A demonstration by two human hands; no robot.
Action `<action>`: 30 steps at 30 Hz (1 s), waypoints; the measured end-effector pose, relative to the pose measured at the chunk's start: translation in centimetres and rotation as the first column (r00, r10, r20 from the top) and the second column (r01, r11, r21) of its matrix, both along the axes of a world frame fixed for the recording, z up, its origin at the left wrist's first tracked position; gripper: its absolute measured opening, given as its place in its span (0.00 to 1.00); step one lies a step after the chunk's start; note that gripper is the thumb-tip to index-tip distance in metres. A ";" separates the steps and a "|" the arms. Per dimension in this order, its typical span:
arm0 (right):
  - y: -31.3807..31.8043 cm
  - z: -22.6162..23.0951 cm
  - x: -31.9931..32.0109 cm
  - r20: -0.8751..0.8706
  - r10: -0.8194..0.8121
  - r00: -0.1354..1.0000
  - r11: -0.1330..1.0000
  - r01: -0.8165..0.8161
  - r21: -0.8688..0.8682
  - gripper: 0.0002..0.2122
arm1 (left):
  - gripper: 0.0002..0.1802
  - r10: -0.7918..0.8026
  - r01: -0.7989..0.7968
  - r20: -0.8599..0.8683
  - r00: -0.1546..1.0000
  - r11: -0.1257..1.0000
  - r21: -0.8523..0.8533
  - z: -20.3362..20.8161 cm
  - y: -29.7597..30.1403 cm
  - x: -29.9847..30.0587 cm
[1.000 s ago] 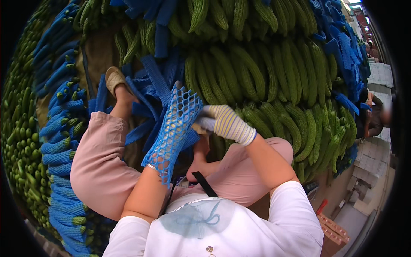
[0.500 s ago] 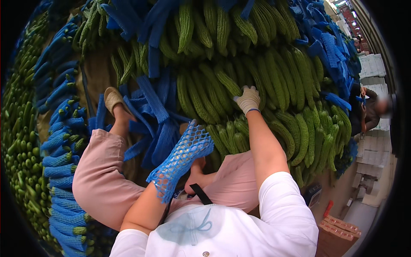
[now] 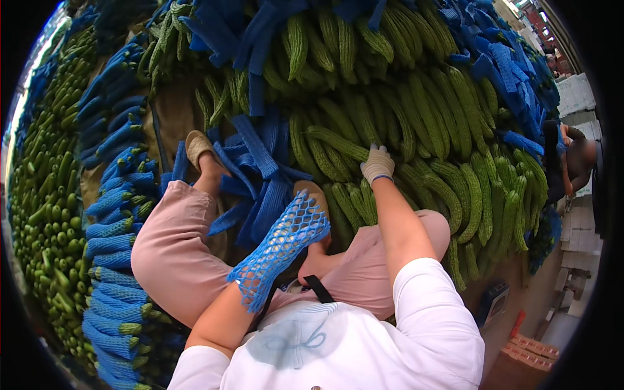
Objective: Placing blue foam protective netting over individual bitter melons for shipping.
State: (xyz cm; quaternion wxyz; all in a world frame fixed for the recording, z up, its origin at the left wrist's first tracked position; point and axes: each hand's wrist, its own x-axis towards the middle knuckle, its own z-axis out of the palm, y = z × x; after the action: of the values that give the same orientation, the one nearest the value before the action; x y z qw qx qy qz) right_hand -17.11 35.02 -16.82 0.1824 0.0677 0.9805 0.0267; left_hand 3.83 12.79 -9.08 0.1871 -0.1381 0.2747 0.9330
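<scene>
My right hand (image 3: 377, 164), in a pale knitted glove, is closed on the lower right end of a green bitter gourd (image 3: 335, 142). The gourd lies aslant over a row of other bitter gourds (image 3: 315, 156). A blue foam net sleeve (image 3: 276, 244) is stretched over my left hand (image 3: 313, 203) and wrist. Through its mesh the left fingers look spread, though the net partly hides them. That hand hovers over my lap, beside loose blue net sleeves (image 3: 263, 188).
More bitter gourds (image 3: 448, 110) are stacked ahead and right. Netted gourds (image 3: 114, 273) line the left, beside a heap of bare green ones (image 3: 49, 221). Blue sleeves (image 3: 504, 68) pile up at far right. Another person (image 3: 572, 159) is at the right edge, above cartons (image 3: 530, 351).
The gourd in my right hand has swung from steep to nearly level. The whole view has shifted, so the scene sits farther right. My left hand stays inside the net.
</scene>
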 end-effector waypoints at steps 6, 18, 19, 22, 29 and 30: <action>0.4 -0.6 -0.9 0.071 0.162 0.984 0.980 -0.169 0.103 0.24 | 0.20 -0.348 0.326 -0.019 0.937 0.894 -0.307 -5.4 -1.7 0.7; 0.7 10.7 7.1 0.357 -0.195 0.914 -0.324 0.283 -0.903 0.20 | 0.29 -0.263 0.248 0.305 0.915 0.965 0.088 -7.4 3.1 -1.4; -0.7 11.4 8.7 0.457 -0.071 0.887 -0.504 0.363 -0.783 0.19 | 0.31 -0.255 0.253 0.246 0.935 0.967 0.037 -3.0 3.1 -2.1; -3.8 10.9 11.6 0.609 0.165 0.776 -0.754 0.497 -0.428 0.19 | 0.38 -0.160 0.155 0.003 0.987 0.948 -0.279 2.6 2.9 -1.5; -6.5 7.1 15.9 0.696 0.303 0.651 -0.722 0.634 -0.278 0.17 | 0.42 -0.108 0.046 -0.113 0.988 0.892 -0.450 1.9 -0.2 -0.9; -6.8 7.1 16.2 0.665 0.326 0.672 -0.681 0.655 -0.327 0.19 | 0.41 -0.099 0.048 -0.104 0.990 0.911 -0.410 1.7 -0.3 -0.6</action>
State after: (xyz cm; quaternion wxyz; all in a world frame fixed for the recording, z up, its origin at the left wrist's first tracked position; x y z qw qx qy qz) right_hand -0.93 28.23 -9.69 0.3948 0.1381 0.2289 -0.8790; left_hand 3.28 12.50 -7.33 0.1720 -0.1061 0.4785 0.8545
